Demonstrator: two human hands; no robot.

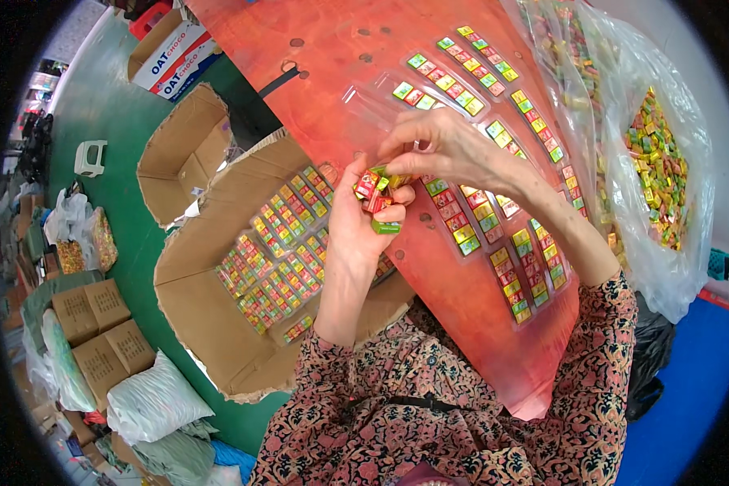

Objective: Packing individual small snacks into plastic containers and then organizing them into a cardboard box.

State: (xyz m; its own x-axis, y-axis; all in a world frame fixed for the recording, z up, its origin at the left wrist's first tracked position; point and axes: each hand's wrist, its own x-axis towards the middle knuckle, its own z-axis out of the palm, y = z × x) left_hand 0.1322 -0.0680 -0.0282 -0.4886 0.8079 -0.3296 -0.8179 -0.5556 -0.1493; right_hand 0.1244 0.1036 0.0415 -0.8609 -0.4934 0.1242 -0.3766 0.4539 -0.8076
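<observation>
My left hand (350,212) is cupped, palm up, around several small red, green and yellow boxes (373,185). Its fingers curl over them, and one green box (386,228) shows below the fingers. Right above that handful, my right hand (441,146) has its thumb and fingers drawn together; anything between them is hidden. Close by on the red table (324,105) lie clear plastic trays (448,84) with rows of similar little boxes. The tray nearest my right hand (454,215) lies just below its wrist.
Left of the table stands an open cardboard carton (194,283) with filled trays (287,243) inside. A large clear bag (660,170) of loose small boxes sits at the right. Another cut carton (182,154), a white stool (91,158) and stacked brown boxes (113,344) are on the green floor.
</observation>
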